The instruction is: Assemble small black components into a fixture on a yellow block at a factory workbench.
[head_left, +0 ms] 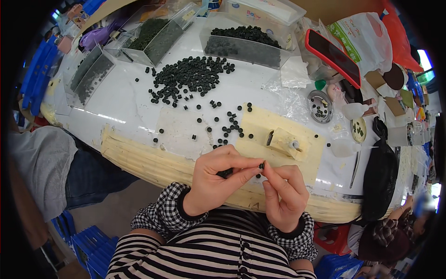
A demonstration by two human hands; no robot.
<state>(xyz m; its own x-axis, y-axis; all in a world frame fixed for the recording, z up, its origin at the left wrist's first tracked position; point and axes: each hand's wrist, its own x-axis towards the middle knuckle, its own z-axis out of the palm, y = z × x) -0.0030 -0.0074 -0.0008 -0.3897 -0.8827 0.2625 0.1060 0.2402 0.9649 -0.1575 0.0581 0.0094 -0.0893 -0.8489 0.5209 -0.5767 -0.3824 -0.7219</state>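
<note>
In front of my body, over the table's near edge, both hands meet at a small black spool-shaped piece (pixel 261 166). My left hand (pixel 220 179) pinches it between thumb and index fingertip. More black (pixel 225 173) shows inside the curled left fingers, too covered to make out. The fingers of my right hand (pixel 287 193) are bent, and its index fingertip presses on the same piece from the right. Just beyond the hands, several loose black pieces (pixel 226 135) lie scattered. Farther off is a large heap of the same pieces (pixel 186 76).
A cream block fixture with a metal pin (pixel 287 143) stands on a yellowish board (pixel 313 162). Clear bins (pixel 278 59) of dark pieces line the back. Right of them are a red-cased phone (pixel 333 58), a round dish (pixel 320 106) and a black pouch (pixel 378 172). Another person (pixel 42 162) sits at left.
</note>
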